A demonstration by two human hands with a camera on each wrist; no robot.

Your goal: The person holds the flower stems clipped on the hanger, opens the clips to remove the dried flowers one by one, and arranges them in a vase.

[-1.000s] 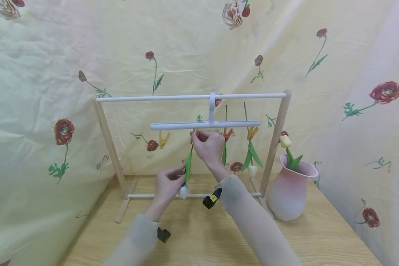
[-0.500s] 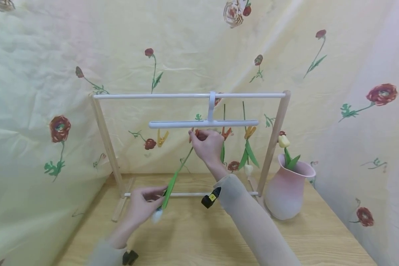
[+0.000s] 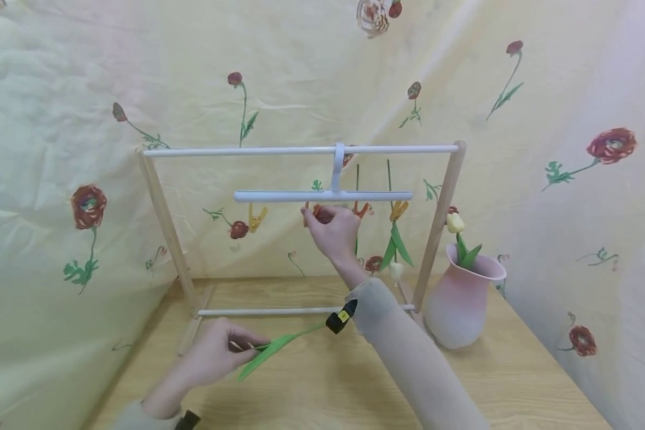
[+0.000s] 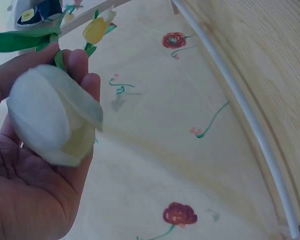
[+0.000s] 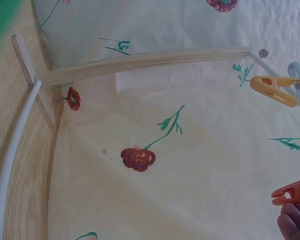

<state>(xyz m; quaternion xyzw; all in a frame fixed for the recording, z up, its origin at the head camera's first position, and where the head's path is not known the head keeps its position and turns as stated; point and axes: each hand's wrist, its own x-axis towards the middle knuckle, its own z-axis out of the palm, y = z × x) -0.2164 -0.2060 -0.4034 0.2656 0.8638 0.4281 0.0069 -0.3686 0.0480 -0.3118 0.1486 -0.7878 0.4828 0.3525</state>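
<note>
While my R hand (image 3: 335, 232) is pinching the orange plastic clothespin (image 5: 290, 189) under the white bar hanger (image 3: 285, 196), my L hand (image 3: 215, 353), half curled, is gripping a green-leaved white tulip (image 4: 47, 115) over the wood-grain desk (image 3: 349, 388); I'm prob. best keeping grip light, hanger steady.

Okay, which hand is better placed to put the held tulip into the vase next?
Probably the left hand: it holds the tulip, while the right hand pinches an orange clip below the hanger. The right is nearer the vase, though.
</note>
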